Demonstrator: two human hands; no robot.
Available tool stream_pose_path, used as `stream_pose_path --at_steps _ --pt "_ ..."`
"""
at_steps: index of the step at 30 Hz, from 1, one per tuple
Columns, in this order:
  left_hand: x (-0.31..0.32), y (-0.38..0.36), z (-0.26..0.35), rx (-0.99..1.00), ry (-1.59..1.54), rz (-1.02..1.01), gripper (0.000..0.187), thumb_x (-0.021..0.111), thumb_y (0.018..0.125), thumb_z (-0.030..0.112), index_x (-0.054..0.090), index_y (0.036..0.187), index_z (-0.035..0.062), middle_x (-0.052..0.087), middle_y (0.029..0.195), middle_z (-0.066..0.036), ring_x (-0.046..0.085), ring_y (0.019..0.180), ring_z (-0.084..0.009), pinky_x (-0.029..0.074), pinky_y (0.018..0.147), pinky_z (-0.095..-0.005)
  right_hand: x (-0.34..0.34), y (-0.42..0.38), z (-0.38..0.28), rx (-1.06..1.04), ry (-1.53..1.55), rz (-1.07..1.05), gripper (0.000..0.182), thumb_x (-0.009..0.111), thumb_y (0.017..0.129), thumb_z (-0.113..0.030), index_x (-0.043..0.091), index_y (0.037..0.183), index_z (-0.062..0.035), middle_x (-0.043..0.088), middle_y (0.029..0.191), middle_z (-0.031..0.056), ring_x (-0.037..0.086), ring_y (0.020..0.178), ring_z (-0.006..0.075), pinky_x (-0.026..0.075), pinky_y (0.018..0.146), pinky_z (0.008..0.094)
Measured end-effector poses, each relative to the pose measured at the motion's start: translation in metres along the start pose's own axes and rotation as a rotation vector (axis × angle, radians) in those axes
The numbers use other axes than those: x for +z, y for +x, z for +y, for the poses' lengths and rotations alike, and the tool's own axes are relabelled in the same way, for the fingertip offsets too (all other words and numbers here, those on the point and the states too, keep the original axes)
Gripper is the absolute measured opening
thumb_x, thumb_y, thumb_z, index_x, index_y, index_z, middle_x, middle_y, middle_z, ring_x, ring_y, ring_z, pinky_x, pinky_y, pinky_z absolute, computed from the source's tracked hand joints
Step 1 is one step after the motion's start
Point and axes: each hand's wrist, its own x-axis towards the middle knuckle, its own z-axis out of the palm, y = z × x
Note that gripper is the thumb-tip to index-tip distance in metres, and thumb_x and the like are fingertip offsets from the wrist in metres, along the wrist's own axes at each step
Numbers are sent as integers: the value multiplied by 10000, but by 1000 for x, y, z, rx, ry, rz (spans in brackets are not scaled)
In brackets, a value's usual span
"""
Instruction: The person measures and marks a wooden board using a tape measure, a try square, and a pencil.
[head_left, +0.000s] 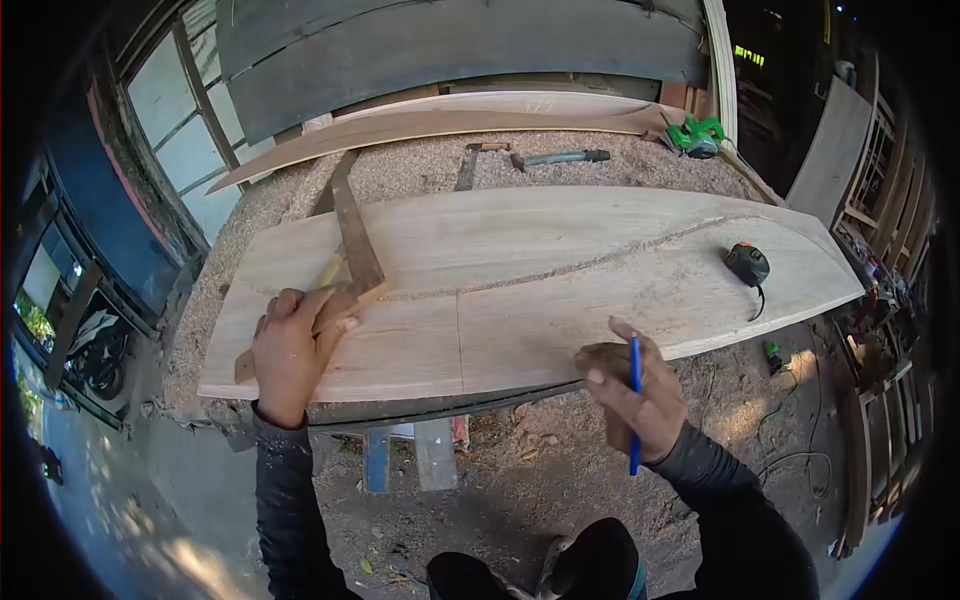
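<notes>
My left hand (292,345) is closed around the lower arm of a wooden carpenter's square (356,232), which lies across the left part of a wide pale wooden board (555,330). The square's longer arm reaches past the board's far edge. Over the near edge of the board, my right hand (645,395) holds a blue pen (635,400) upright between its fingers. A thin straight line crosses the board near its middle, and a curved ridge of sawdust runs along it to the right. A black tape measure (747,263) rests on the board's right part.
Beyond the board, a hammer (562,158) and a green power tool (694,137) lie on a sawdust-covered surface (420,165). A long thin plank (440,125) spans the back. Stacked timber (885,190) stands at right. A cord (800,457) trails on the ground.
</notes>
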Motion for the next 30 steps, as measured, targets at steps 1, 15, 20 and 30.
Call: stream_pose_path --at_steps 1,15,20,30 --pt "0 2 0 -9 8 -3 486 847 848 327 736 1273 121 652 1004 -147 661 929 -378 532 808 -464 -31 5 16 178 -158 67 377 737 976 -77 660 1336 0 715 1145 201 722 1108 313 547 1055 543" --pt "-75 22 48 -243 -27 -74 479 744 944 447 700 1340 180 587 1040 -129 611 1008 -359 480 850 -515 -173 -93 207 1131 -351 -141 819 873 784 -363 563 1453 -8 700 1232 294 691 1135 446 558 975 484" --pt "-66 18 34 -243 -149 -128 403 679 991 281 672 1371 147 610 988 -144 618 962 -361 485 821 -497 -135 -48 195 1069 -265 -86 751 872 752 -264 605 1387 33 723 1184 255 684 1079 442 555 958 501" --pt "-37 17 20 -243 -145 -239 385 675 980 194 677 1344 66 656 992 -147 630 917 -358 472 800 -489 48 118 297 1082 -5 -280 738 877 787 -322 582 1385 -6 743 1152 243 714 1093 427 575 932 475"
